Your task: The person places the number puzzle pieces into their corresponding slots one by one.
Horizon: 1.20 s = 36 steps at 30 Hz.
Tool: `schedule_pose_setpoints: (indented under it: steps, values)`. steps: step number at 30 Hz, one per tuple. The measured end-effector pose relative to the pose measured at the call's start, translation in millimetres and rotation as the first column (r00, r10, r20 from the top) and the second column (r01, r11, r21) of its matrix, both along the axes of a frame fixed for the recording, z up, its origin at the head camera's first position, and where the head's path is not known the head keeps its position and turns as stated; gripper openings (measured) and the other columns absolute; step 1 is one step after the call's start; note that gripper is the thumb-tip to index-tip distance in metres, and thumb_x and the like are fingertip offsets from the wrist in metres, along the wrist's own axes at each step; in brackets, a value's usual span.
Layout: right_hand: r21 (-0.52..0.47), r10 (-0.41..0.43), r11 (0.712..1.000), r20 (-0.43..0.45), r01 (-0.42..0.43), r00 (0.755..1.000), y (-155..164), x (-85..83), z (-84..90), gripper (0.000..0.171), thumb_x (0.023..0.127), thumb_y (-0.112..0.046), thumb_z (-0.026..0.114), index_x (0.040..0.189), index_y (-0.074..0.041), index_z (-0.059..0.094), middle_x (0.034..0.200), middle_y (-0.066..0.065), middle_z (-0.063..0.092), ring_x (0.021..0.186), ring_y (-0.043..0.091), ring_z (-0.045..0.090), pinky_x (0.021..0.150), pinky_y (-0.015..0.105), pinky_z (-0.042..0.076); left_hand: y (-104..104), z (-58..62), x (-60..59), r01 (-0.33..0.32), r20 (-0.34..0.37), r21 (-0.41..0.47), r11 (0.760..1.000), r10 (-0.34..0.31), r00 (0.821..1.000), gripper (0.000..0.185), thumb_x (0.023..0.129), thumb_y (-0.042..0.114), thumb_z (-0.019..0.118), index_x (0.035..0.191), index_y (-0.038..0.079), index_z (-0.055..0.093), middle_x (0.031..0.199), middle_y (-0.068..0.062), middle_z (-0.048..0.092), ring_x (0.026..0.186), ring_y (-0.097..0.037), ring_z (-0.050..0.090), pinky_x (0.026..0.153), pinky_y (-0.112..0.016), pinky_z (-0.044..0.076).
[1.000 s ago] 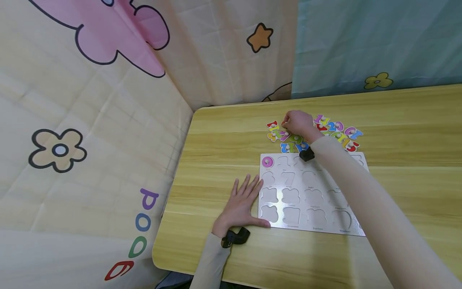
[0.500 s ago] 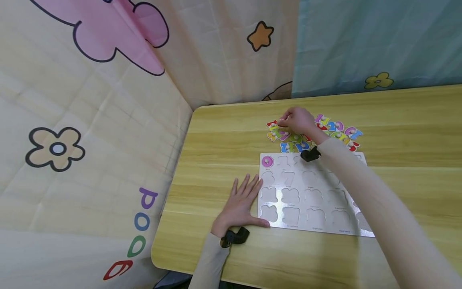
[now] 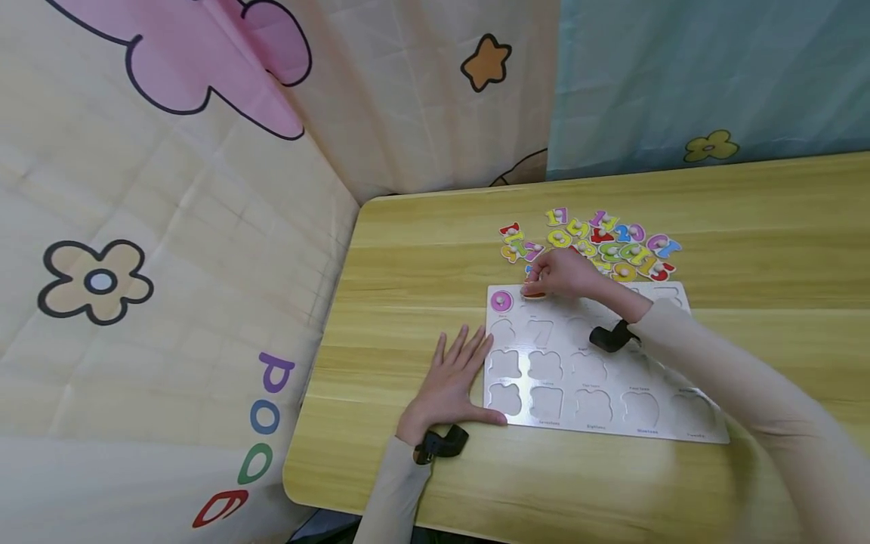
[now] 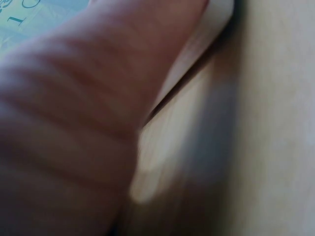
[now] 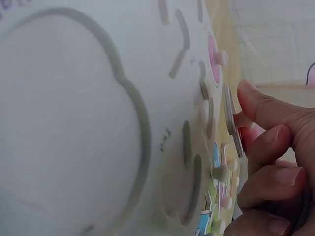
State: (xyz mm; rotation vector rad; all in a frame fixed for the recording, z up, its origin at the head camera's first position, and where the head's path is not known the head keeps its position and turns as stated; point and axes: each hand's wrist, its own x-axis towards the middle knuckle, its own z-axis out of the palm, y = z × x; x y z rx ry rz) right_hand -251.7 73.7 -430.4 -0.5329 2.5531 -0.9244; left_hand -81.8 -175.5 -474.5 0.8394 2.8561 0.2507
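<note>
Lying flat on the yellow wood-grain counter (image 3: pixel 421 249), a white wooden puzzle board (image 3: pixel 680 423) with rows of shaped recesses is shown. Only one recess is seen to be filled: a round pink number piece with a small peg (image 3: pixel 502 301) is seated in the far-left corner recess; the other visible recesses are bare. A small flat red-orange number piece (image 3: pixel 534 292) is pinched by its peg between the thumb and curled fingers of the right hand (image 3: pixel 560 273), and is held just above the board at the top row, beside the pink piece; in the right wrist view the piece (image 5: pixel 232 120) is seen on edge, tilted away from the board surface (image 5: pixel 64 123), with the fingertips (image 5: pixel 256 101) closed on its peg. The left hand (image 3: pixel 454 381) is laid flat on the counter with fingers straight and spread, nothing being held; its thumb is pressed along the board's near-left edge, as the left wrist view confirms (image 4: pixel 74 113). Beyond the board's far edge, a loose heap of multicoloured number pieces (image 3: pixel 598 242) is spread on the counter. A patterned quilted fabric backdrop (image 3: pixel 170 227) is hung behind the counter.
</note>
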Motion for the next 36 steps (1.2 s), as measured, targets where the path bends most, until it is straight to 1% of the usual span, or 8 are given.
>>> schedule_pose_setpoints:
  steps: [4, 9, 14, 19, 27, 36]
  values:
    - [0.034, 0.031, 0.999, -0.002, -0.031, 1.0, 0, 12.4, -5.2, 0.026, 0.08, -0.035, 0.077, 0.075, -0.012, 0.066, 0.06, 0.001, 0.054, 0.057, 0.018, 0.047, 0.049, 0.028, 0.032, 0, -0.1, 0.2, -0.003, -0.001, -0.001, 1.0, 0.003, 1.0, 0.125, 0.064, 0.081, 0.061, 0.154, 0.016, 0.003, 0.159, -0.003, -0.001, 0.143, -0.027, -0.008, 0.111, -0.053, -0.008]
    - [0.052, 0.027, 0.998, -0.033, -0.025, 0.999, -1, 19.1, -10.0, 0.027, 0.08, -0.037, 0.077, 0.076, -0.012, 0.066, 0.06, 0.0, 0.054, 0.059, 0.018, 0.047, 0.05, 0.028, 0.031, 0, -1.8, -0.7, 0.0, -0.003, -0.003, 1.0, 0.0, 1.0, 0.125, 0.063, 0.082, 0.06, 0.154, 0.017, 0.002, 0.159, -0.002, -0.001, 0.143, -0.026, -0.009, 0.111, -0.052, -0.009]
    - [0.04, 0.013, 0.999, -0.032, -0.012, 0.999, -3, 20.6, -12.0, 0.027, 0.08, -0.036, 0.076, 0.08, -0.01, 0.066, 0.063, 0.001, 0.056, 0.06, 0.019, 0.048, 0.051, 0.028, 0.032, 1, -1.7, -1.3, -0.007, 0.01, -0.001, 1.0, 0.007, 1.0, 0.126, 0.064, 0.081, 0.061, 0.154, 0.017, 0.001, 0.159, -0.002, -0.001, 0.143, -0.025, -0.01, 0.111, -0.051, -0.01]
    - [0.013, -0.005, 1.0, -0.016, 0.005, 1.0, -4, 21.2, -14.0, 0.028, 0.081, -0.036, 0.076, 0.081, -0.01, 0.065, 0.062, 0.002, 0.053, 0.058, 0.018, 0.047, 0.049, 0.028, 0.03, 1, -0.8, -1.4, -0.009, 0.019, -0.007, 1.0, 0.009, 1.0, 0.126, 0.064, 0.081, 0.06, 0.153, 0.015, 0.001, 0.159, -0.002, -0.003, 0.143, -0.025, -0.011, 0.111, -0.051, -0.01]
    - [0.028, -0.016, 0.999, -0.015, 0.016, 1.0, -6, 22.3, -16.4, 0.03, 0.081, -0.038, 0.076, 0.083, -0.01, 0.064, 0.06, 0.002, 0.052, 0.057, 0.019, 0.046, 0.049, 0.028, 0.028, -2, -0.5, -0.8, -0.001, 0.011, 0.029, 1.0, 0.001, 1.0, 0.126, 0.064, 0.079, 0.063, 0.153, 0.013, 0.003, 0.159, -0.002, -0.002, 0.143, -0.026, -0.009, 0.111, -0.052, -0.009]
    - [0.04, -0.016, 0.999, 0.013, 0.015, 1.0, -5, 21.7, -15.6, 0.029, 0.081, -0.038, 0.075, 0.083, -0.011, 0.063, 0.061, 0.002, 0.051, 0.058, 0.019, 0.045, 0.05, 0.028, 0.027, 0, -0.3, -1.7, -0.005, 0.024, 0.022, 1.0, 0.005, 1.0, 0.126, 0.064, 0.079, 0.062, 0.153, 0.013, 0.003, 0.159, -0.002, -0.002, 0.143, -0.025, -0.01, 0.111, -0.051, -0.01]
